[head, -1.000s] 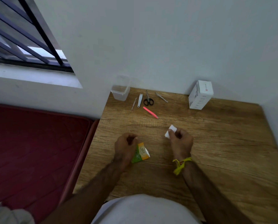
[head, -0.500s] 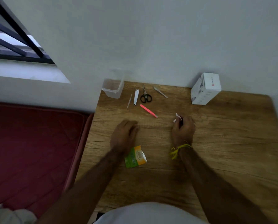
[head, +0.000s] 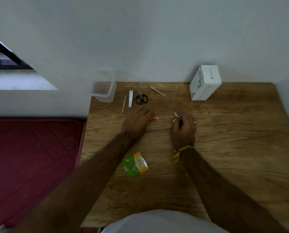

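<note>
Hands first, with the black scissors [head: 141, 98] at the back of the bench [head: 232, 148] as my reference for everything. The left hand [head: 137, 121] sits just in front of the scissors, palm down. Its fingers lie over a pink stick [head: 155, 117], and the tip pokes out to the right of them. Honestly can't tell if that grip has closed on the stick or is only resting on it. The right hand [head: 184, 127] is in front of the scissors and off to their right, fingers curled. Its grip is pinching a small white scrap [head: 177, 116] that sticks out of the top of the fist. There's a yellow thread band [head: 179, 151] on that wrist.

A green and orange sachet [head: 134, 164] lies flat well in front of the scissors, between the two forearms, with nobody touching it.

The rest of the kit is lined up around the scissors. A nail clipper [head: 130, 99] is just to their left, a thin metal pick [head: 124, 105] is left of that, and a clear plastic tub [head: 104, 91] sits further left at the bench corner. Just right of the scissors are the tweezers [head: 157, 90], and a white box [head: 205, 82] stands well to the right against the wall. A dark red mattress [head: 31, 157] is beside the bench, far left of the scissors.
</note>
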`<control>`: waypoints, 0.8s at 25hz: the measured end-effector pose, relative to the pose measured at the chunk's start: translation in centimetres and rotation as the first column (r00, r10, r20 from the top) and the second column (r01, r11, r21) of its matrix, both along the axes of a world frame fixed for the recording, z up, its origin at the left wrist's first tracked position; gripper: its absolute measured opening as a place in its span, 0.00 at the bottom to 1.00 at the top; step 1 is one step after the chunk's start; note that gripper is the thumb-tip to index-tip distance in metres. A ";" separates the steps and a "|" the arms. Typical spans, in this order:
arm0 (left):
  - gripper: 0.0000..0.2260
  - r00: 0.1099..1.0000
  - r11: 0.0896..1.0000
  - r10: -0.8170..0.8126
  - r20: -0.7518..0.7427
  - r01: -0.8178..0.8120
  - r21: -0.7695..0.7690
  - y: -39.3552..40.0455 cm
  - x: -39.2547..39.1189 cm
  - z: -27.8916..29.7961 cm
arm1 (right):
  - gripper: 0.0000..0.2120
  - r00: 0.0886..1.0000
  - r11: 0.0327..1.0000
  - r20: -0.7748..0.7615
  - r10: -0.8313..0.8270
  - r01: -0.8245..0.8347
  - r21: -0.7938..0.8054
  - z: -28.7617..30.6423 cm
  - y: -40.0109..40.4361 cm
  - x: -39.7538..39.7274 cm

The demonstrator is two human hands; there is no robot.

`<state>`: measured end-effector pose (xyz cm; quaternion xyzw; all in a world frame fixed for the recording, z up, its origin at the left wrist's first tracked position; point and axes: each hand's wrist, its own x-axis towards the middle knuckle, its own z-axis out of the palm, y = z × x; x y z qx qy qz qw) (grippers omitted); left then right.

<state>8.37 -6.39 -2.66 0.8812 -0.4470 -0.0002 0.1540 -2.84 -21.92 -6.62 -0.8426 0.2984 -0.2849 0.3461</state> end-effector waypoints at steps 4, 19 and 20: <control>0.07 0.701 0.842 0.272 -0.659 -0.505 -0.190 0.9 -3.7 2.2 | 0.06 1.000 0.999 -0.010 -0.009 0.010 0.043 0.4 0.2 -0.1; 0.06 -0.035 0.088 -0.211 -0.977 -0.996 0.017 4.7 -15.0 2.4 | 0.08 0.991 0.804 -0.076 -0.107 0.131 0.579 4.1 2.8 -8.9; 0.06 -0.030 0.131 -0.212 -0.977 -0.991 0.003 4.5 -15.4 2.4 | 0.10 0.996 0.798 -0.064 -0.068 0.093 0.595 4.0 3.3 -9.2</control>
